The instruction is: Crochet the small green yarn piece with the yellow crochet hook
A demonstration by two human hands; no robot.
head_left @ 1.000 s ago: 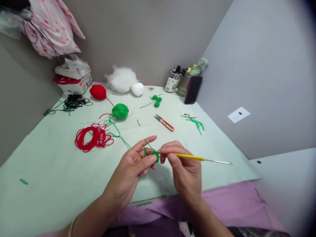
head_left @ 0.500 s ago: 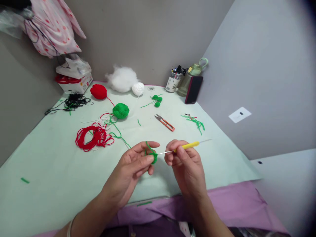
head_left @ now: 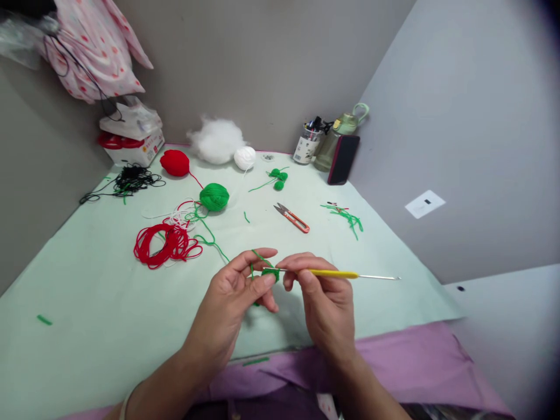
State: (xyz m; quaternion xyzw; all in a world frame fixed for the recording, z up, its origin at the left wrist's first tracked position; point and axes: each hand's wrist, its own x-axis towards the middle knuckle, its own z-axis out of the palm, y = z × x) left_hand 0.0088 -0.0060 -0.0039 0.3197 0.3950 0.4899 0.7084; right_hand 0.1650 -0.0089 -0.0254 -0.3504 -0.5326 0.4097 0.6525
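Hook (head_left: 336, 274) sits pinched in the right hand (head_left: 328, 300), I see. The left hand (head_left: 231, 294) pinches green crochet work (head_left: 275, 273).

There are two hands: one left hand (head_left: 227, 294) and one right hand (head_left: 330, 303). I count one hook (head_left: 335, 273) and one green piece (head_left: 272, 272). The yarn balls are three: one red ball (head_left: 175, 163), one green ball (head_left: 214, 197), one white ball (head_left: 245, 157). There is also one pair of snips (head_left: 301, 224), one phone (head_left: 343, 160), one bottle (head_left: 325, 154), one box (head_left: 139, 151). The small green balls (head_left: 279, 185) are at least three. One cup (head_left: 305, 150) holds several pens (head_left: 312, 124), whose exact number I cannot tell.
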